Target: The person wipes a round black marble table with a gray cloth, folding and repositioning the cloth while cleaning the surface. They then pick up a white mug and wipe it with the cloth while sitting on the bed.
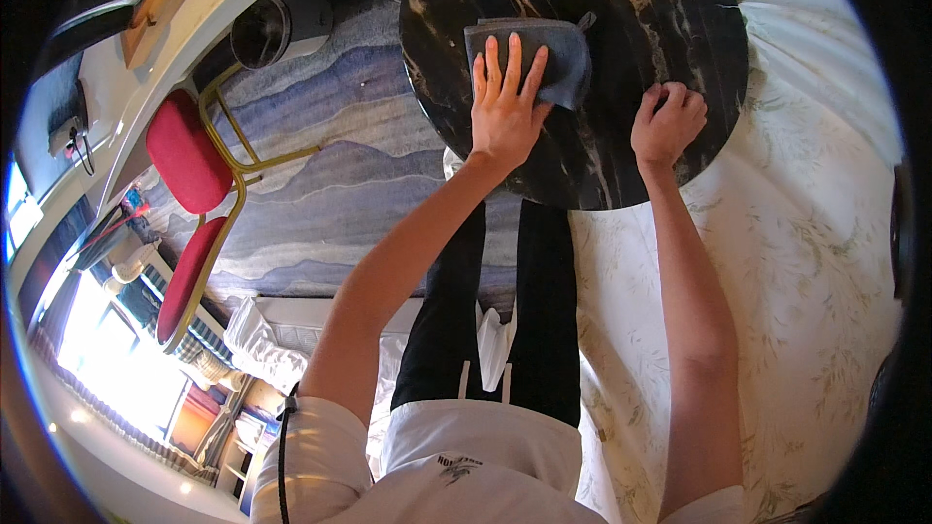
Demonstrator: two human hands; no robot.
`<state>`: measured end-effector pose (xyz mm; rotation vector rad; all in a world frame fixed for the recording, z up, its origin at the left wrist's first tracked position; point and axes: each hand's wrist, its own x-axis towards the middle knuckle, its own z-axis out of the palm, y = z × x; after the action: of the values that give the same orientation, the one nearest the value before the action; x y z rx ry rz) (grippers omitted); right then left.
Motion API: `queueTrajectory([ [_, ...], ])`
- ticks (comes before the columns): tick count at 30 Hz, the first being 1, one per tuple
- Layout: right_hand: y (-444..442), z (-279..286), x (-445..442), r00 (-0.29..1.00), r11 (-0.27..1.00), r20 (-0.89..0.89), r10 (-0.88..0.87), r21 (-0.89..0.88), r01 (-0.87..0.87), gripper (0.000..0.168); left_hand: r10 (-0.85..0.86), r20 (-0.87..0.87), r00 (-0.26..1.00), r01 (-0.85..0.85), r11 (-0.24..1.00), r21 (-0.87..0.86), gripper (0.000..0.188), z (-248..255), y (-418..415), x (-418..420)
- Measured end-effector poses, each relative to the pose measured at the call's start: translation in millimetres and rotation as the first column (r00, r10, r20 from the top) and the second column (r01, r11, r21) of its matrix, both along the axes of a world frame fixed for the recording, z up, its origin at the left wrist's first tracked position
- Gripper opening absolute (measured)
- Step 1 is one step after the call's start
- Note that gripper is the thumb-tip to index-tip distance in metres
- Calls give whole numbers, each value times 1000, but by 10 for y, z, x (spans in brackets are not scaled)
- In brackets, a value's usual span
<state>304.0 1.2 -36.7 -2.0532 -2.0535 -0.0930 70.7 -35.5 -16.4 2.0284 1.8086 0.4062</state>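
My left hand [507, 105] lies palm down on a folded blue-grey cloth [568, 62], fingers spread and not wrapped around it. The cloth rests flat on a round, glossy black tabletop with a marbled pattern [611, 135], and a small loop sticks out at its upper right corner. My right hand [668, 120] rests near the tabletop's right edge, its fingers curled in; nothing shows in it, though its palm is hidden.
A bed with a white, leaf-patterned cover [794, 269] borders the table on the right. On the left, a red chair with a gold frame [191, 153] and a dark round bin [262, 33] stand on the wave-patterned carpet [328, 182].
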Motion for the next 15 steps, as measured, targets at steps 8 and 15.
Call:
queueTrajectory([
  [8, -14, -43, 42, 999, 1000, 32, -9, -8, 9, 19, 598, 795, 105, -157, 799, -580, 32, 875, 55, -384],
  [15, -4, -40, 22, 999, 1000, 37, -26, 1, 26, 20, 820, 558, -128, 118, 571, -813, 42, 607, 164, -681],
])
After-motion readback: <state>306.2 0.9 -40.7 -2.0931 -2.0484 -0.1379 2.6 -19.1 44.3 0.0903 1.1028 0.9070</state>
